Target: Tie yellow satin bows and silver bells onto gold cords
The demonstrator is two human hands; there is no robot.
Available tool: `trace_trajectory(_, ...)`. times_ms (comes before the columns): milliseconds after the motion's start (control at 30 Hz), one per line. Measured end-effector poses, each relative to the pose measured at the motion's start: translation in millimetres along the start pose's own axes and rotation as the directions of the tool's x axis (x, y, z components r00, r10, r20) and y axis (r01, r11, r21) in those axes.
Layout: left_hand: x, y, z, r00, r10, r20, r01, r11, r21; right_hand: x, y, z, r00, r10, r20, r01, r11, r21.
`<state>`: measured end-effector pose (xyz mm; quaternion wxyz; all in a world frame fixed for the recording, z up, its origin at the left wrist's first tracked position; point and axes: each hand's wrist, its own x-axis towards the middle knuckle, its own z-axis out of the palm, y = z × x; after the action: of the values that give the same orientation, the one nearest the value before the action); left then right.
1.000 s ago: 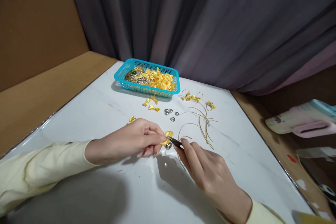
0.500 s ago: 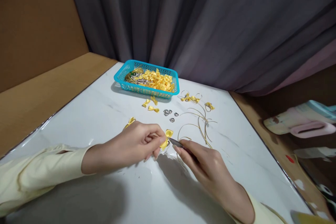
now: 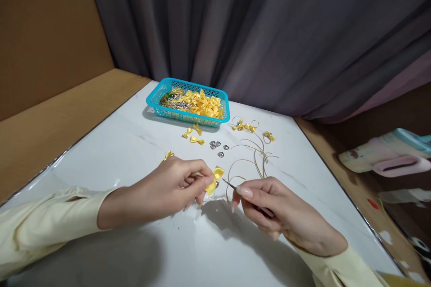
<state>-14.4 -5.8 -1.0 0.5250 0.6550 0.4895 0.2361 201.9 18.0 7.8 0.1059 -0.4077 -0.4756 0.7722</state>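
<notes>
L hand (image 3: 183, 188): grip is closed, thumb + fingers pinching one yellow satin bow (image 3: 218, 173).
Held bow: approx. mid of the white, marble-patterned table (image 3: 182, 251), raised above it, tilted; a small shiny silver piece (image 3: 217, 184) shows at its R side, partly hidden.
R hand (image 3: 274, 208): grip is closed around a slim, dark metal tool w/ pointed tip (image 3: 230, 184); tip points to the held bow, just beside it. If they touch, cannot tell.
Turquoise perforated plastic basket (image 3: 224, 119): far side of table; contains pile of yellow bows (image 3: 205, 104), silver pcs (image 3: 182, 104), bundle of thin gold-coloured wires (image 3: 167, 98) at L end.
Loose yellow bows (image 3: 196, 141): 3 pcs in front of basket; another bow (image 3: 169, 155) behind L hand, partly hidden.
Loose silver pcs (image 3: 220, 154): 5, small, shiny, betw. loose bows and R hand.
Curved gold-coloured wires (image 3: 257, 161): several, beyond R hand, some crossing.
Yellow bows w/ wire loops (image 3: 249, 128): near basket's R corner; one more (image 3: 268, 136) lies apart, further R.
Backgr.: dark grey fabric curtain (image 3: 262, 31) behind table.
</notes>
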Motion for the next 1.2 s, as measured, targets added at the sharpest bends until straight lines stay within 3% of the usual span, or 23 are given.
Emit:
trace_trajectory(167,-1,-2,0.4,0.986,0.155,-0.063,-0.141,0.972,0.189,0,-1,-2,1.0,0.013,-0.003,-0.013,0.999,-0.037)
trace_trajectory(267,-2,-2,1.0,0.978,0.195,-0.076,-0.177,0.963,0.204,-1,0,0,0.985,-0.131,-0.11,0.108,0.975,-0.195)
trace_trajectory(367,-2,-2,1.4,0.978,0.197,-0.07,-0.182,0.967,0.18,2,4,6,0.915,-0.322,-0.242,0.211,0.895,-0.392)
trace_trajectory(500,-3,-2,1.4,0.979,0.195,-0.06,-0.183,0.969,0.167,11,16,12,0.733,-0.628,-0.263,0.317,0.657,-0.684)
trace_trajectory(567,-3,-2,1.2,0.976,0.208,-0.065,-0.191,0.96,0.203,12,20,8,0.634,-0.762,-0.133,0.347,0.434,-0.831)
trace_trajectory(600,-3,-1,1.1,0.971,0.227,-0.073,-0.204,0.948,0.243,11,20,5,0.615,-0.789,-0.017,0.351,0.292,-0.889)
trace_trajectory(633,-3,-2,1.0,0.964,0.253,-0.082,-0.219,0.931,0.293,9,20,1,0.623,-0.772,0.127,0.359,0.138,-0.923)
trace_trajectory(667,-4,-2,1.1,0.955,0.282,-0.088,-0.237,0.909,0.344,6,18,-3,0.661,-0.71,0.242,0.356,0.013,-0.934)
trace_trajectory(733,-4,-4,1.4,0.94,0.333,-0.079,-0.27,0.863,0.426,0,13,-8,0.73,-0.602,0.324,0.349,-0.079,-0.934)
trace_trajectory(800,-5,-8,2.0,0.923,0.383,-0.044,-0.318,0.821,0.474,-4,8,-7,0.725,-0.641,0.251,0.324,-0.004,-0.946)
trace_trajectory(867,-5,-12,2.7,0.898,0.44,-0.011,-0.375,0.777,0.507,-5,4,-2,0.683,-0.72,0.121,0.319,0.146,-0.936)
trace_trajectory(900,-6,-13,2.9,0.883,0.469,0.001,-0.4,0.753,0.523,-4,3,1,0.687,-0.723,0.066,0.326,0.226,-0.918)
trace_trajectory(933,-6,-15,3.0,0.87,0.494,0.009,-0.421,0.731,0.538,-3,2,4,0.716,-0.697,0.041,0.337,0.294,-0.894)
trace_trajectory(1000,-6,-16,2.8,0.848,0.529,0.018,-0.445,0.694,0.566,-5,-1,4,0.83,-0.545,0.121,0.357,0.351,-0.866)
trace_trajectory(1033,-6,-16,2.6,0.844,0.536,0.023,-0.448,0.68,0.58,-7,-3,1,0.882,-0.429,0.197,0.355,0.328,-0.875)
trace_trajectory(1100,-6,-16,2.1,0.841,0.54,0.028,-0.444,0.66,0.606,-17,-5,-10,0.935,-0.181,0.303,0.334,0.173,-0.927)
trace_trajectory(1133,-6,-16,1.9,0.84,0.542,0.027,-0.44,0.652,0.618,-24,-6,-18,0.949,-0.145,0.282,0.293,0.06,-0.954)
trace_trajectory(1200,-6,-16,1.7,0.835,0.55,0.026,-0.438,0.635,0.636,-39,-3,-36,0.943,-0.278,0.18,0.17,-0.059,-0.984)
